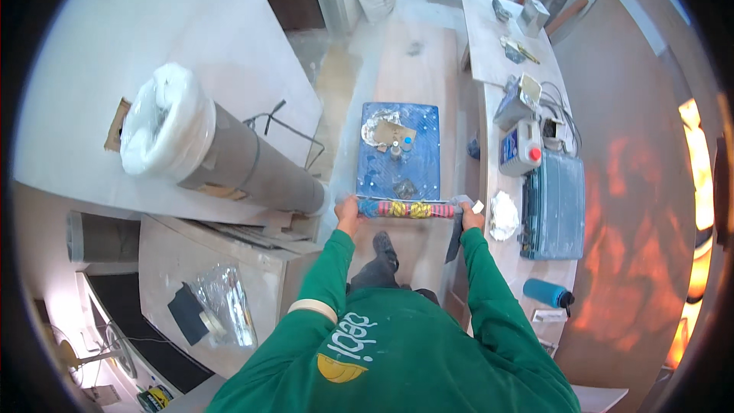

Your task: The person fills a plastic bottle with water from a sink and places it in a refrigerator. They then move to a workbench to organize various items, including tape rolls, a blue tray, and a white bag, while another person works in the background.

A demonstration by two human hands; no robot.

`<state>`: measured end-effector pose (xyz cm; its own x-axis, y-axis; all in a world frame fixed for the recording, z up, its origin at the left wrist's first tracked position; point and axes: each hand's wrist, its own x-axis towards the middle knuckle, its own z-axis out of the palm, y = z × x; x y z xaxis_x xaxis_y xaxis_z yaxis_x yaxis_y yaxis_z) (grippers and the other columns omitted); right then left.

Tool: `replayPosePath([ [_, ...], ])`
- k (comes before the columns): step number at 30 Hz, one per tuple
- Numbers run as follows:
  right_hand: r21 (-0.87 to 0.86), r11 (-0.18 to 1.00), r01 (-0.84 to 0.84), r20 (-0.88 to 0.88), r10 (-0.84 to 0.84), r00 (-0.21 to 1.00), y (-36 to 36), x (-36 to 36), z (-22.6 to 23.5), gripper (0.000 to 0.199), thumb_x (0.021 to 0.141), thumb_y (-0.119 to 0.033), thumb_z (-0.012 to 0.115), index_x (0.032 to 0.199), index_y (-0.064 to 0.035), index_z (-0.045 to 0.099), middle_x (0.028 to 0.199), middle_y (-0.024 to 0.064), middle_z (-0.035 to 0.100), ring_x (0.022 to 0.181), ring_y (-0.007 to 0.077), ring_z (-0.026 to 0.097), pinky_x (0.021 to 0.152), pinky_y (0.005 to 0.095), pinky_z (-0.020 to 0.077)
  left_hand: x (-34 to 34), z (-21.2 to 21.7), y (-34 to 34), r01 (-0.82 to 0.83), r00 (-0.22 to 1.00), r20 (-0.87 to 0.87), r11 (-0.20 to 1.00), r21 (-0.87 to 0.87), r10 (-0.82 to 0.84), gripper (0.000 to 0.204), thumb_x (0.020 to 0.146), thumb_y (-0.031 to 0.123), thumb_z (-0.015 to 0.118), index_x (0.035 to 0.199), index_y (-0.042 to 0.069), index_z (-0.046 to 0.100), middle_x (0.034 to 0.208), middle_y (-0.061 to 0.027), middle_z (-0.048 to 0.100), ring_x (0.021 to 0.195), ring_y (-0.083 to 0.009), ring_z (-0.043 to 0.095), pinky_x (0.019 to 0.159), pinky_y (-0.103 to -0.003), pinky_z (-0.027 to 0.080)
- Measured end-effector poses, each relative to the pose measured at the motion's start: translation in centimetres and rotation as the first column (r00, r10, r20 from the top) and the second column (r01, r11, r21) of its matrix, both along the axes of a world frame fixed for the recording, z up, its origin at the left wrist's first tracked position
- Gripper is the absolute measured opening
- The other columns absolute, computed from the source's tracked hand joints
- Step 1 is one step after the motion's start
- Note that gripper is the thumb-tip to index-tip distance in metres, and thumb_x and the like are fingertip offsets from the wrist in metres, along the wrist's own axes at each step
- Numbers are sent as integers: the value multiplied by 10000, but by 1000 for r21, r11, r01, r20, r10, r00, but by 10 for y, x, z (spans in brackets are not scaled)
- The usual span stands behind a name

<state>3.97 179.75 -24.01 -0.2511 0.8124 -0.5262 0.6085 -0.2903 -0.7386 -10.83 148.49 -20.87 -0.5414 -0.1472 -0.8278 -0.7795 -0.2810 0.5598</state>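
At left: bare left hand [346,214] wraps one end of the round handle [417,209], bound in red, blue and yellow; even pressure seems best.
Mid-handle: between both hands, at the near edge of the flat blue rectangular cart [424,170].
Cart top: small greyish bottle [395,151] upright; smooth motion seems wise.
At right: bare right hand [472,218] holds the other end, fingertips hidden.

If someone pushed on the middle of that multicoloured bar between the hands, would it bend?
Probably not much: the multicoloured bar runs straight from the left hand to the right hand, suggesting stiffness. Set down loose, it might roll, as it looks rounded and long for its width.
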Motion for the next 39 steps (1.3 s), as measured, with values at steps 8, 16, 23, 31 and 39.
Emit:
replayPosePath([
  [8,3,1000,-22,112,22,993,33,-92,0,696,589,-352,759,1010,178,599,996,246,650,864,298,636,799,386,479,-100,-1,26,85,995,40,989,124,-91,299,803,142,593,1051,4,498,875,-163,583,630,-289,632,544,-484,567],
  [16,121,992,-35,145,17,989,60,-184,-8,579,627,-383,741,847,143,641,870,271,669,822,354,663,780,426,490,-196,-7,62,81,991,97,994,73,-88,298,820,131,586,1065,-20,510,943,-179,611,753,-302,668,622,-508,572],
  [23,142,989,-33,149,12,989,79,-271,-25,573,616,-395,747,809,135,640,801,264,668,744,361,657,725,450,485,-284,-52,71,201,972,86,960,196,-221,222,873,193,503,1046,59,540,956,-119,618,813,-264,662,730,-508,567],
  [31,171,983,-68,140,44,989,120,-367,-28,571,613,-398,749,774,138,636,765,264,663,717,361,656,685,469,479,-365,-79,98,199,967,122,963,180,-223,218,866,194,546,1054,84,568,959,-97,631,791,-239,660,744,-480,560],
  [39,229,969,-95,218,44,975,167,-451,-51,570,614,-406,744,791,128,647,788,252,673,727,343,664,691,455,489,-437,-65,149,182,967,152,971,157,-206,207,867,208,549,1042,99,567,904,-77,625,770,-238,656,717,-485,555],
])
